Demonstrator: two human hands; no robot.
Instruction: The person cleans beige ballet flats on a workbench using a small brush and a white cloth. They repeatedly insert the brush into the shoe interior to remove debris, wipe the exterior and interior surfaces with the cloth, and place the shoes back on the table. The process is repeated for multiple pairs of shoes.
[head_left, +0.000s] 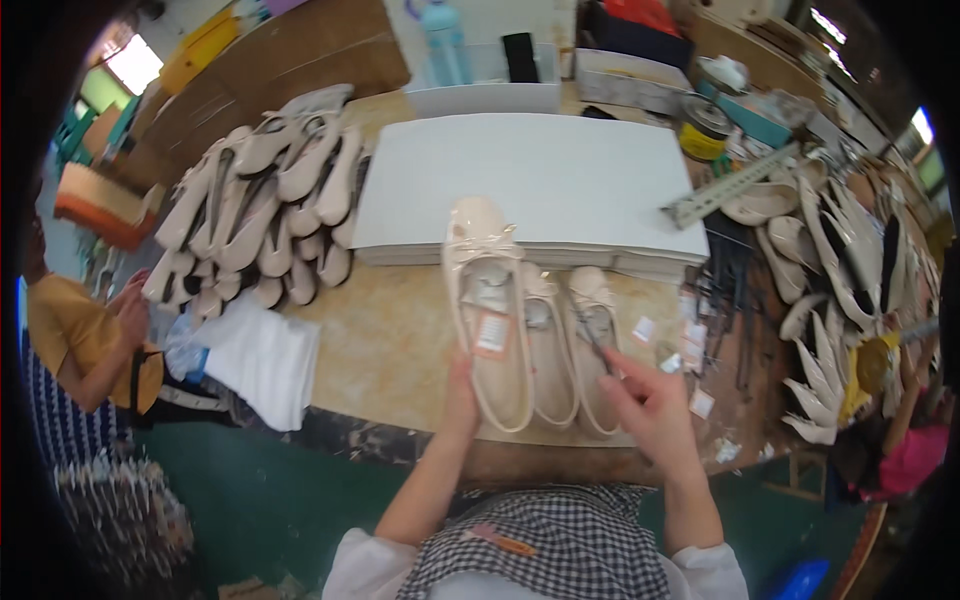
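My left hand (pixel 460 394) is closed on the side of a glossy cream ballet flat (pixel 465 300), raised in front of me with its toe pointing away. The shoe has a bow on its toe and a printed label inside. Two more cream flats stand side by side on the table to its right, a middle one (pixel 551 375) and a right one (pixel 597 400). Over the right one, my right hand (pixel 652 402) pinches a thin dark tool (pixel 590 333), whose tip points away toward the shoe's opening. I cannot tell the tool's exact kind.
A stack of white sheets (pixel 530 180) lies behind the shoes. Piled flats (pixel 270 200) fill the left; more shoes (pixel 840 240) and dark tools (pixel 735 300) crowd the right, with a metal ruler (pixel 730 188). White cloth (pixel 262 350) hangs at the table's left edge. Other people work at both sides.
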